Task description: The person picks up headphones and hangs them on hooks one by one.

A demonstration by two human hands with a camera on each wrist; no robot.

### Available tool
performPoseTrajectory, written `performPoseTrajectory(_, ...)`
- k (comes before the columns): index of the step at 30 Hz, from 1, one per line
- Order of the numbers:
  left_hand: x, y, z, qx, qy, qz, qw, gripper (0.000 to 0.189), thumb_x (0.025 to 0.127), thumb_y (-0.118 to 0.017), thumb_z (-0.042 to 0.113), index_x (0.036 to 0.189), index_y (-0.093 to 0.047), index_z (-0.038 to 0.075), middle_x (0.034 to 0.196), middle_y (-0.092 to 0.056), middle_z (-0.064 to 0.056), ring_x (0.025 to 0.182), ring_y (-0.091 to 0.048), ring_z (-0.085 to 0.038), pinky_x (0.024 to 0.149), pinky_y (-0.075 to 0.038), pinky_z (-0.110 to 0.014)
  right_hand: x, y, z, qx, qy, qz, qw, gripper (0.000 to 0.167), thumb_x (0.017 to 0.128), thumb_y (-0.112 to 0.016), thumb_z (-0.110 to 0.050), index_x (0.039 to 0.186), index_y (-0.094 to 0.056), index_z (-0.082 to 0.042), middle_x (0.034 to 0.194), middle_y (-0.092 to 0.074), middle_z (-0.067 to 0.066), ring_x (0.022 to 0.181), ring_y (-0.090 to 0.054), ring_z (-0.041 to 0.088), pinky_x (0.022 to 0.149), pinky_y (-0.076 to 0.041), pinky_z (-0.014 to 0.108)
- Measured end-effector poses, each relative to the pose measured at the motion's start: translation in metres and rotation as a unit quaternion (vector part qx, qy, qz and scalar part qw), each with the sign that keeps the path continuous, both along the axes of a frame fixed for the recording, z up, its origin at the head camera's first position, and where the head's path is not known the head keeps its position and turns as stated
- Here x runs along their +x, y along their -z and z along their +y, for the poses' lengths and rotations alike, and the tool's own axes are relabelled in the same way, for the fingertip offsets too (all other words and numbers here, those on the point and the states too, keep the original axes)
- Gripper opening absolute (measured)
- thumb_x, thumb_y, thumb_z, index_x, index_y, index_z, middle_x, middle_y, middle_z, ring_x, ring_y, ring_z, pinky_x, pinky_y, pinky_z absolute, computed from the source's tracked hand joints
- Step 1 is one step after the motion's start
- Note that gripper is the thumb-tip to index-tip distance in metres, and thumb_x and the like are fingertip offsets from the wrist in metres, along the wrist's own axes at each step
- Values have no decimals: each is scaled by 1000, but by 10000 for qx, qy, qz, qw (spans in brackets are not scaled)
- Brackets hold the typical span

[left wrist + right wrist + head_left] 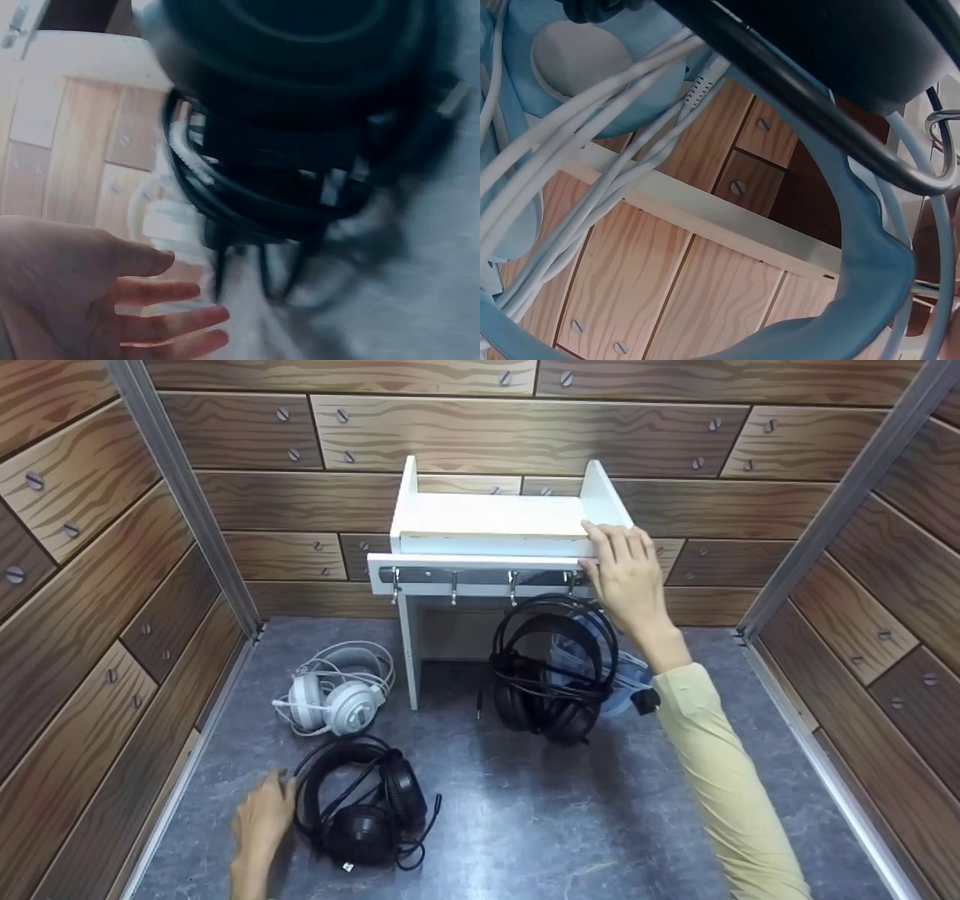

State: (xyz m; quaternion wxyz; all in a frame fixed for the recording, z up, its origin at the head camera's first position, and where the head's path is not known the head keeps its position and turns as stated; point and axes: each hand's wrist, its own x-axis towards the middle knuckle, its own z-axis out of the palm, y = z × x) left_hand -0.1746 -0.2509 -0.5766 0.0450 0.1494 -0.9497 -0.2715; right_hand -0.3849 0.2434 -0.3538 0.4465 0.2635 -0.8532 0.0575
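Observation:
A white shelf rack [487, 521] with a row of metal hooks [454, 585] stands against the back wall. Black headphones [551, 675] hang from a right-hand hook, with blue headphones [626, 679] behind them. My right hand [619, 562] rests with fairly straight fingers on the rack's right front corner. My left hand [262, 817] lies open on the floor, just left of a second black headset [367, 810]. The left wrist view shows its spread fingers [161, 319] below that blurred black headset [300, 112]. The right wrist view shows only the blue headband [870, 255] and white cables [592, 150], no hand.
White headphones [337, 697] lie on the grey floor [570, 825] left of the rack's leg. Wood-patterned walls [90, 607] close in the left, back and right sides. A black plug [480, 705] dangles under the rack.

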Motion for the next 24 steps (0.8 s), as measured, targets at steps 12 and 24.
performPoseTrajectory(12, 6, 29, -7, 433, -149, -714, 9964, 53, 108, -36, 28, 131, -52, -16, 126, -57, -40, 116, -54, -59, 95, -44, -66, 3, -3, 0, 180, 61, -338, 9992, 50, 108, -40, -36, 147, -46, -5, 129, -57, 22, 120, -50, 40, 112, -32, 51)
performPoseTrajectory(24, 4, 33, -5, 1039, -563, -803, 9897, 60, 106, -42, 40, 134, -53, -12, 128, -62, -30, 117, -56, -53, 98, -42, -64, 6, -5, 0, 131, 111, -330, 9993, 49, 108, -41, -37, 146, -48, -6, 127, -58, 21, 119, -52, 39, 113, -31, 51)
